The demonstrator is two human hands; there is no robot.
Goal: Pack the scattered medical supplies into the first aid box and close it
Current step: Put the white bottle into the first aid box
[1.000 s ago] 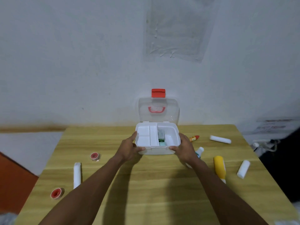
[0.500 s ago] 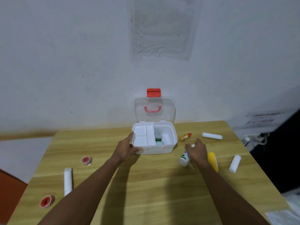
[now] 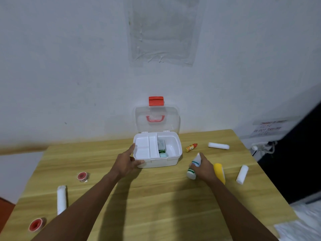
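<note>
Two hands work at a white first aid box [image 3: 157, 160] that sits open near the far edge of the wooden table [image 3: 156, 202], its clear lid [image 3: 157, 119] upright with a red latch [image 3: 156, 101] on top. The left hand [image 3: 126, 162] grips the box's front left corner, thumb on the front wall and fingers [image 3: 131, 149] spread along the side. Inside, a white tray [image 3: 145, 148] covers the left part; small packets [image 3: 162, 150] lie beside it. To the right of the box, the right hand [image 3: 204, 168] curls loosely over a white bottle [image 3: 194, 166] lying on the table. A yellow bottle [image 3: 219, 172] lies just beside that hand, with two white bandage rolls [image 3: 218, 146] [image 3: 242, 174] and a small orange dropper [image 3: 191, 147] near. Off to the left lie another bandage roll [image 3: 61, 199] and two red tape rolls [image 3: 83, 176] [image 3: 35, 225].
</note>
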